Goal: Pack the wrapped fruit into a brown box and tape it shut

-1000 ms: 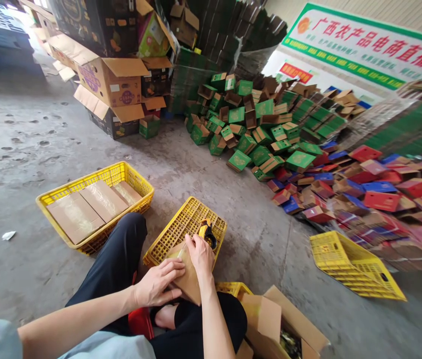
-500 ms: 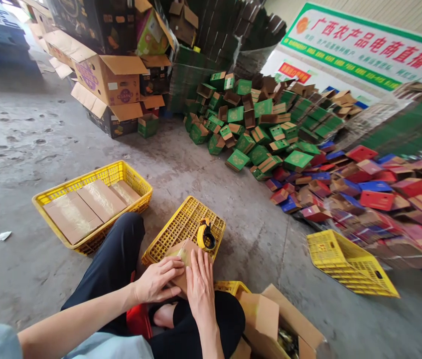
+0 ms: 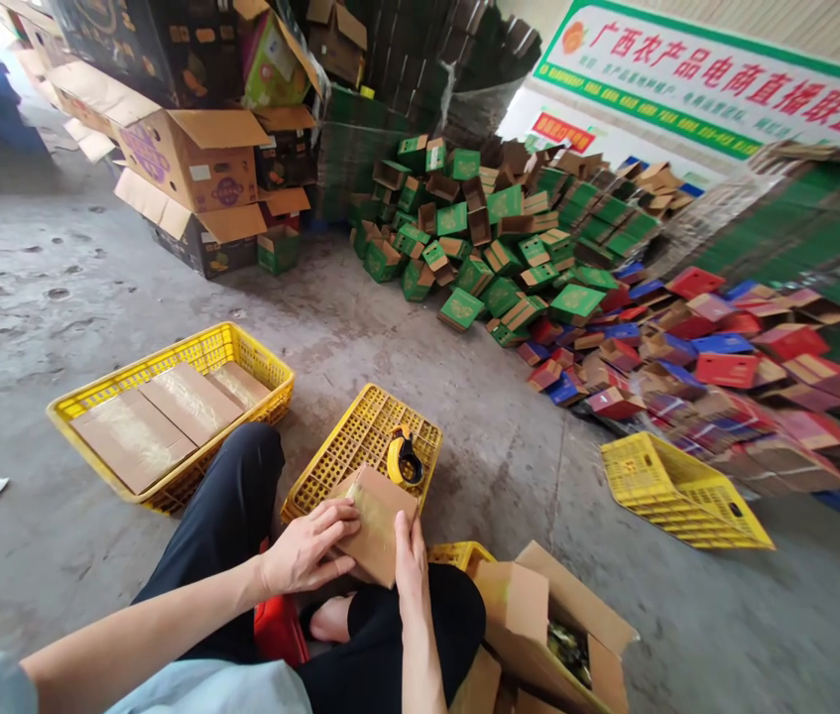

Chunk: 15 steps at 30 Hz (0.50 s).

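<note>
A small brown cardboard box point(image 3: 379, 521), with a strip of clear tape across its face, is tilted between my hands over my lap. My left hand point(image 3: 313, 545) lies against its left side, fingers on the taped face. Along the right edge, my right hand point(image 3: 411, 557) grips the box with the thumb on the near face. Just beyond the box, a yellow and black tape dispenser point(image 3: 396, 458) rests on an upturned yellow crate point(image 3: 352, 426).
Left of my knee stands a yellow crate point(image 3: 282, 397) holding several taped boxes point(image 3: 188, 402). An open carton point(image 3: 516, 605) with dark packets is by my right knee. Another yellow crate point(image 3: 676, 496) lies at right. Green boxes point(image 3: 453, 218) and red and blue ones point(image 3: 724, 369) are heaped behind.
My right hand has shifted from lying flat on the box to holding its right edge. The box now shows more of its taped face. The view has turned slightly right.
</note>
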Motion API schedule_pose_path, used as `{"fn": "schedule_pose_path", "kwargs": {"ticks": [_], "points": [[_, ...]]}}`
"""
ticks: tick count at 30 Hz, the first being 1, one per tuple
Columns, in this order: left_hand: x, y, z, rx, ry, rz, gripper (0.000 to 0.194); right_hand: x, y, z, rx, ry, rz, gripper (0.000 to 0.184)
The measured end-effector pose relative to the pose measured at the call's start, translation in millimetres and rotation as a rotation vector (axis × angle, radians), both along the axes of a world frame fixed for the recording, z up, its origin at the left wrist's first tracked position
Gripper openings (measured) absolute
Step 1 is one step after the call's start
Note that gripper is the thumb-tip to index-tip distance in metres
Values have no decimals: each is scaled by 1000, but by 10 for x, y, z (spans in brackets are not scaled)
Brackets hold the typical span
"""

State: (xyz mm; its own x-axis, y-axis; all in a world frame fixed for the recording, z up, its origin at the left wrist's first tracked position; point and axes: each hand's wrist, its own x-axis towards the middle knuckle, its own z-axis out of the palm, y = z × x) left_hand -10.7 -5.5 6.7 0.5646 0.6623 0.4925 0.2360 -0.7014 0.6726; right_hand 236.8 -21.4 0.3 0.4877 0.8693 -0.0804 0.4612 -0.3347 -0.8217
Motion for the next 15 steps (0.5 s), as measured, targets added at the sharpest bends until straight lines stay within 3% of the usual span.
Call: {"fn": "schedule_pose_path", "kwargs": {"ticks": [3,7,15], "points": [[37,-44,-20,-19,-14,25,43,-43,-57,-63,82,-117,26,101],[87,-72,-92,0,-35,55,46,-107,-179,-10,107,-284,65,91],[93,-87,-132,21,25,75,49,-310,-603,90,111,-353,106,81]]}}
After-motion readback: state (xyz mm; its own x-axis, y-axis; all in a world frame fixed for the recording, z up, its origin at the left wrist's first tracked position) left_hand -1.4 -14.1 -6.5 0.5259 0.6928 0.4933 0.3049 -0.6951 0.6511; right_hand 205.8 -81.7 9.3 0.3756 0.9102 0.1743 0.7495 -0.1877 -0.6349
